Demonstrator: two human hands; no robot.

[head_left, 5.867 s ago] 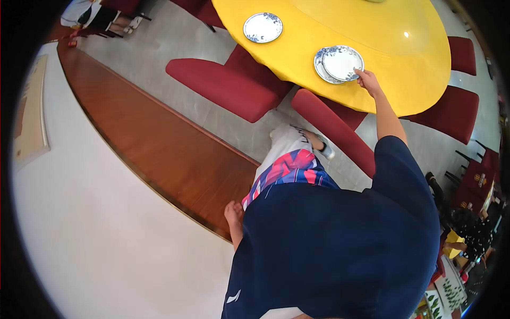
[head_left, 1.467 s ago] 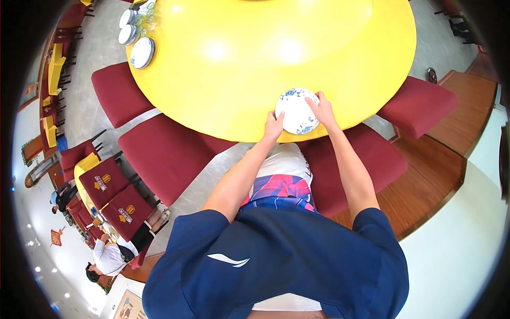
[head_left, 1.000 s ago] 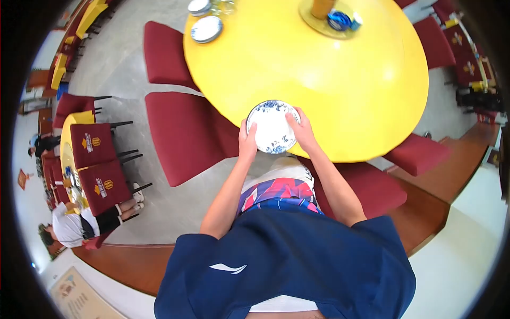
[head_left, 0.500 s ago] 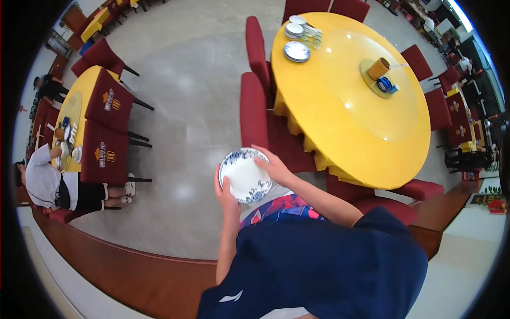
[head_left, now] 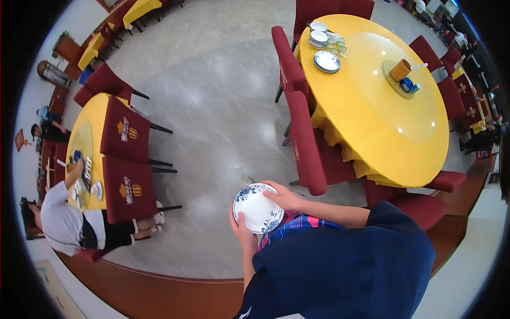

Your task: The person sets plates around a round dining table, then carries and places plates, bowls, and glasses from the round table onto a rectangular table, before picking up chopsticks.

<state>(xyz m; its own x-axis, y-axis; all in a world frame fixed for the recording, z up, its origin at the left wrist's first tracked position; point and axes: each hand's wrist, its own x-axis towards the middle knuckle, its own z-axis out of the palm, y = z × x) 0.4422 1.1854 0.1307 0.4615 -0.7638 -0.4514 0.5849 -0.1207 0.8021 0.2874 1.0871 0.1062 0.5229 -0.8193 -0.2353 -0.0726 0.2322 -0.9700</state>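
Note:
A white plate with blue flowers [head_left: 258, 209] is held in front of my body, over the grey floor. My left hand [head_left: 244, 229] grips its left edge, thumb on top. At the upper right edge my right hand [head_left: 281, 195] closes on the same plate, its thumb on the upper face. Whether more plates lie under it cannot be seen. The round table with a yellow cloth [head_left: 361, 122] stands to the right, with a stack of patterned plates [head_left: 326, 61], more stacked dishes [head_left: 318, 38] and several glasses [head_left: 336, 44] near its far left edge.
Red chairs [head_left: 303, 143] surround the right table. A wooden holder [head_left: 400, 69] stands on its glass turntable. At left, a person in a white top [head_left: 66, 223] reaches over a smaller yellow table [head_left: 95, 125] with red chairs [head_left: 127, 189]. A brown raised step [head_left: 175, 292] runs along the bottom.
My view has turned left, away from the large table, which now lies to the right. Earlier my right hand touched plates on a table; now both hands carry a plate away from the table.

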